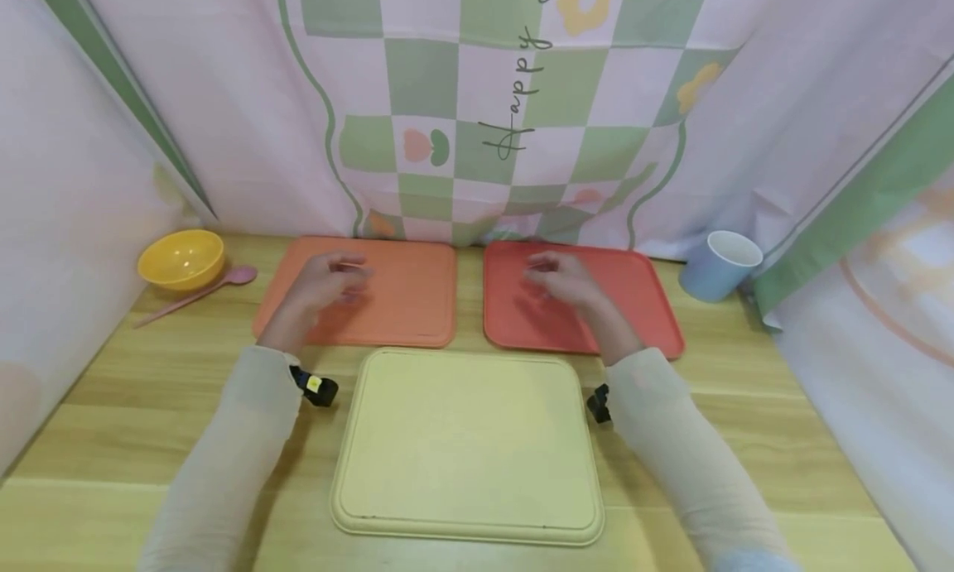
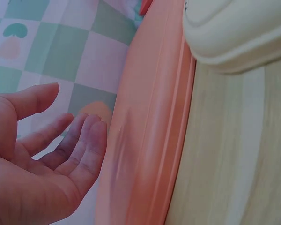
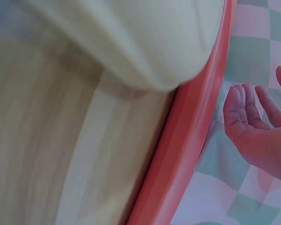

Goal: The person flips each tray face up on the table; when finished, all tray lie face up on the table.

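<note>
My left hand hovers over the orange tray, its fingers loosely bent with nothing between them. Over the red tray is my right hand, fingers likewise relaxed and holding nothing. The left wrist view shows the left hand palm and fingers beside the orange tray's edge. In the right wrist view the right hand is bare too, past the red tray's rim. Between my forearms lies a pale yellow tray, nearest to me.
A yellow bowl stands at the back left, with a pink spoon by its front. At the back right is a light blue cup. A checked curtain hangs behind the wooden table, and cloth walls flank both sides.
</note>
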{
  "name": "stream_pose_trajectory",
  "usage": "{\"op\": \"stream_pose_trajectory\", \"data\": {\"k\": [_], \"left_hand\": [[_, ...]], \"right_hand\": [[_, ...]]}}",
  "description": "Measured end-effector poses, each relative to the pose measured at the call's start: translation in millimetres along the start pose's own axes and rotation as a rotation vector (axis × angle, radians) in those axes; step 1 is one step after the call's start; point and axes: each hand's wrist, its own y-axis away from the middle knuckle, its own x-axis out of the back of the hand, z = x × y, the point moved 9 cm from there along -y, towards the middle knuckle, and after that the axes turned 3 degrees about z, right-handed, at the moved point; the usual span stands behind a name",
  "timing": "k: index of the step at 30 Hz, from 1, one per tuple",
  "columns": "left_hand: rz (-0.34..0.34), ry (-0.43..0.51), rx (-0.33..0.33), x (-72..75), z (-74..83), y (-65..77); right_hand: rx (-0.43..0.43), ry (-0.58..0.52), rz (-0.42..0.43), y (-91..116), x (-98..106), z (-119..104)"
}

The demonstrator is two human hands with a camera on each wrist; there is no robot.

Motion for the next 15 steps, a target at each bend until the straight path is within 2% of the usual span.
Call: {"op": "stream_pose_trajectory", "data": {"k": [15], "left_hand": [[0.031, -0.025, -0.002, 25.9, -3.9, 4.4]], "right_hand": [[-0.004, 0.003, -0.050, -6.2, -21.8, -15.3]]}}
